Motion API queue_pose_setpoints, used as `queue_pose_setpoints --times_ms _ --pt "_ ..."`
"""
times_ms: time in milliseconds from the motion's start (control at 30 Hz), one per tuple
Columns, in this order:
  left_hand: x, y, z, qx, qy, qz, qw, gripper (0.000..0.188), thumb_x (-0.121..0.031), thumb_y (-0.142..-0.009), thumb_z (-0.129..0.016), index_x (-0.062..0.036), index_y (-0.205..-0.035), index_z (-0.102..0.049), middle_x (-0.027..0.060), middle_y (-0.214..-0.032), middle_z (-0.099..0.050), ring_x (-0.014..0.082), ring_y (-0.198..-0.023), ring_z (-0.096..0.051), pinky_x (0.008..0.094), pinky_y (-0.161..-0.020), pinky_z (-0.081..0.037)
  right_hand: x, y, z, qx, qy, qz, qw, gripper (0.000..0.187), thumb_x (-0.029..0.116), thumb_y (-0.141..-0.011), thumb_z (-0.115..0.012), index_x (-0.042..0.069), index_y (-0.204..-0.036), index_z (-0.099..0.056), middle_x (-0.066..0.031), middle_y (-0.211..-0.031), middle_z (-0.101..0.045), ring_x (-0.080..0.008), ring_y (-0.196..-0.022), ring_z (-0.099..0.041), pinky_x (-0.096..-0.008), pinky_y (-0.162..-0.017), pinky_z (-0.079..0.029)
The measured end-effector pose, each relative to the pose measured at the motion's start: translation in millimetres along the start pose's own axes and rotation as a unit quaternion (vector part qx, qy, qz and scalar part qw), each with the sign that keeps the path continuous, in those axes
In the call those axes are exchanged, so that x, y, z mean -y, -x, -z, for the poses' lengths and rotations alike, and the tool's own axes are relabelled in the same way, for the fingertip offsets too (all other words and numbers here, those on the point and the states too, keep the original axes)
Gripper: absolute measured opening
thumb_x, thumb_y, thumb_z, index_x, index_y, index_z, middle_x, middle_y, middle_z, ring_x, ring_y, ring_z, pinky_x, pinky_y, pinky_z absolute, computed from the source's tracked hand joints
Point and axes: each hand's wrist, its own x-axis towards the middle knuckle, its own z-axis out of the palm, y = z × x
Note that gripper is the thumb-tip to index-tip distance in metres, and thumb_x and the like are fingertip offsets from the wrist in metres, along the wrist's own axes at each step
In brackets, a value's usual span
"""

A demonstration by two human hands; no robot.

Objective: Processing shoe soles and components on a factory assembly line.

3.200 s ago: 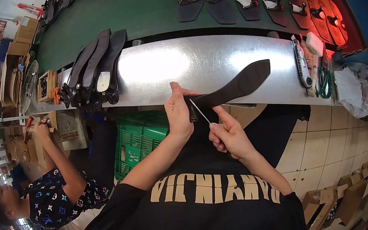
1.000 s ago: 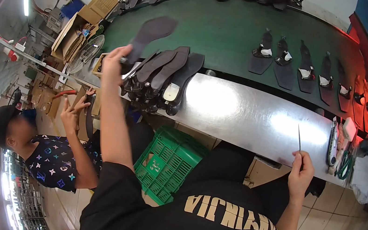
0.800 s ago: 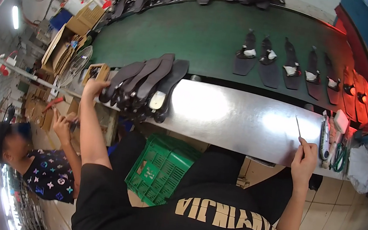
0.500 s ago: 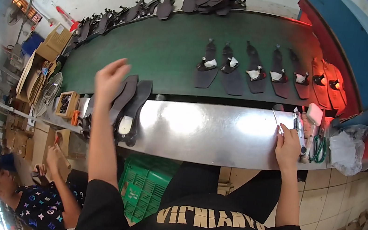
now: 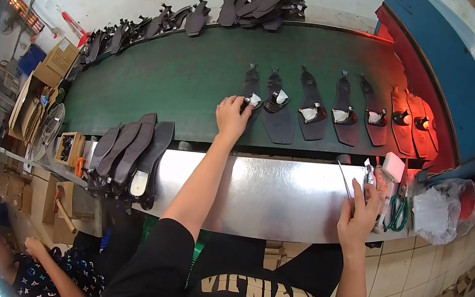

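My left hand (image 5: pixel 231 117) reaches across to the leftmost dark sandal (image 5: pixel 251 82) in a row on the green conveyor belt (image 5: pixel 137 83). Its fingers are closed on the strap, beside a white wad (image 5: pixel 253 99). Rightward, several similar sandals (image 5: pixel 277 127) lie flat with white pieces in their straps. On the steel ledge (image 5: pixel 269 183), my right hand (image 5: pixel 359 217) has its fingers apart, with a thin pointed metal tool (image 5: pixel 343 177) lying by the fingertips. A pile of dark sandals (image 5: pixel 128 151) rests at the ledge's left end.
Green-handled scissors (image 5: pixel 399 214), a white block (image 5: pixel 393 166) and a clear plastic bag (image 5: pixel 445 205) crowd the ledge's right end. A blue machine housing (image 5: pixel 442 74) glows red inside. Sandals (image 5: pixel 257 5) line the far edge. A co-worker (image 5: pixel 45 267) is at lower left, near a hammer (image 5: pixel 64 212).
My left hand has swung from above the sandal pile, rightward to the leftmost belt sandal. My right hand's fingers have spread beside the pointed tool. The hammer has left the co-worker's hand.
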Motion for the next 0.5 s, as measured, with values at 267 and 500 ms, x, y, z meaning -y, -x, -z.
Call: queue_pose_setpoints --times_ms 267,500 --pt "-47.8 17.3 81.1 0.0 0.424 0.142 0.895 0.026 -0.003 -0.077 -0.076 -0.0021 -0.102 -0.071 0.0033 -0.097 -0.065 0.0117 -0.086 -0.061 0.0268 -0.075 -0.049 49.0 4.7 -2.4 0.035 -0.456 -0.106 0.883 0.016 0.0 -0.088 -0.058 -0.001 -0.103 -0.064 -0.0108 -0.103 -0.065 -0.0185 -0.096 -0.06 -0.0294 -0.086 -0.047" --pt "-114.4 158.4 197.7 0.36 0.651 0.229 0.627 0.027 0.005 -0.078 -0.071 -0.0002 -0.105 -0.071 0.011 -0.117 -0.067 0.0164 -0.1 -0.064 0.029 -0.09 -0.051 93.5 8.3 -2.1 0.209 -0.804 -0.223 0.51 0.043 0.026 -0.083 -0.071 0.0 -0.111 -0.054 -0.022 -0.132 -0.053 -0.0317 -0.118 -0.056 -0.05 -0.109 -0.036"
